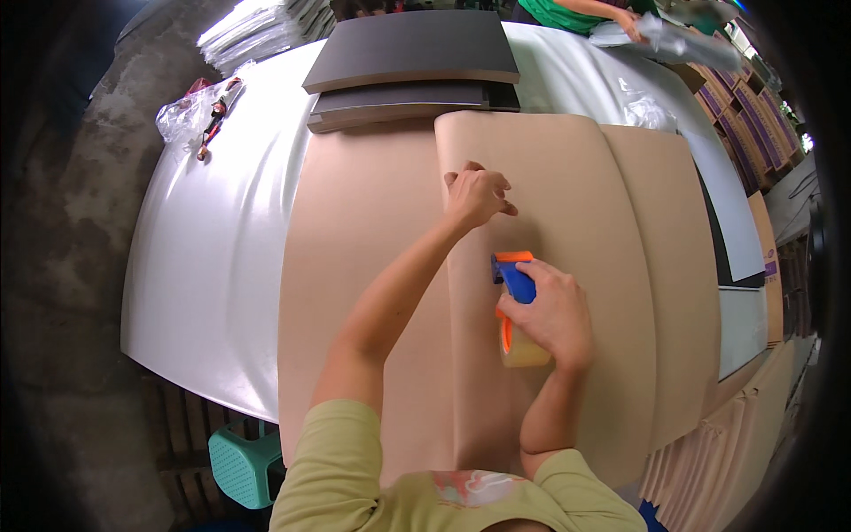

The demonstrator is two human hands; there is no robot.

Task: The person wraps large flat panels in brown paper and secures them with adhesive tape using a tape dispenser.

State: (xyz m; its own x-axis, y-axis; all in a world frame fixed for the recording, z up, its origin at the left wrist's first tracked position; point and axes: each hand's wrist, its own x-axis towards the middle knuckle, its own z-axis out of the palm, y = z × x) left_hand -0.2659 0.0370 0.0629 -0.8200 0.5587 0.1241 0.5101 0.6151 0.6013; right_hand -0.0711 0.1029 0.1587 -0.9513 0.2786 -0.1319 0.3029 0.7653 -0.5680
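1. White, glossy sheet-covered table point(213, 257): bare stretch at 9 o'clock, taking the tape dispenser as the clock's centre.
2. Light-brown, smooth paper sheets point(363, 204): broad and overlapping on the table; the upper one has a rounded left edge and lies beneath the dispenser.
3. Dark grey, flat rectangular boards with brown edges point(412, 49): stacked at 11 o'clock, at the far edge of the sheets.
4. Turquoise plastic stool with a perforated seat point(238, 468): at 8 o'clock, beside the table's near edge.
5. Blue-and-orange tape dispenser with a yellowish clear roll point(519, 284): over the upper sheet, its blue head toward 12 and its roll toward 6.
6. Right hand point(560, 315): at 3 o'clock, gripping the dispenser's blue body between thumb and fingers.
7. Left hand point(479, 197): at 11 o'clock, above the upper sheet near its rounded edge, fingers loosely bent; I cannot tell whether they pinch anything.
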